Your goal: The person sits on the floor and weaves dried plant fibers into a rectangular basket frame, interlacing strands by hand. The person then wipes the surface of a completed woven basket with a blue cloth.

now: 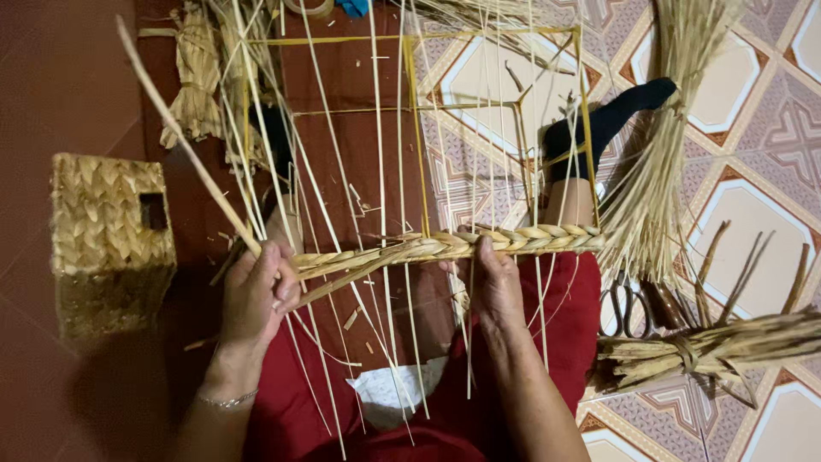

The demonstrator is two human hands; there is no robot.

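Patterned floor tiles point(753, 103) and a red mat spread beneath a yellow wire frame point(416, 128), across whose near edge runs a plaited straw braid point(479, 241). At the braid's left end the left hand point(255, 295) grips a loose strand point(184, 141); the right hand point(496, 287) presses the braid's middle, apparently pinching it. Left of the frame sits a woven basket point(107, 239); right of it, scissors point(629, 308) and a tied straw bundle point(718, 346).
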